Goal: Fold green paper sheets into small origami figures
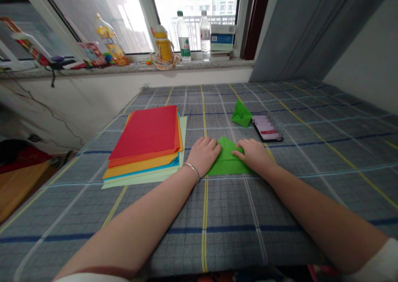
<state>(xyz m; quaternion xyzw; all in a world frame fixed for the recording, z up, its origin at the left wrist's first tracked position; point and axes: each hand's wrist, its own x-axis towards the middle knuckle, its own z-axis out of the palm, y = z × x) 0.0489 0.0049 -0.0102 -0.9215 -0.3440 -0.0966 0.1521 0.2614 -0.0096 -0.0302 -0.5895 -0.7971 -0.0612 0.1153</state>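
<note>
A green paper sheet [228, 160], folded to a point at its far end, lies flat on the plaid cloth [217, 215]. My left hand [203, 153], a bracelet on its wrist, presses down on the paper's left side with curled fingers. My right hand [255, 153] presses its right side, fingers pinched together on the fold. Beyond them stands a finished green folded paper shape [241, 114].
A stack of coloured paper sheets [146, 145], red on top, lies left of my hands. A phone [267, 128] lies just beyond my right hand. Bottles [184, 37], a yellow cup and boxes line the windowsill [130, 68]. The cloth's left edge drops to the floor.
</note>
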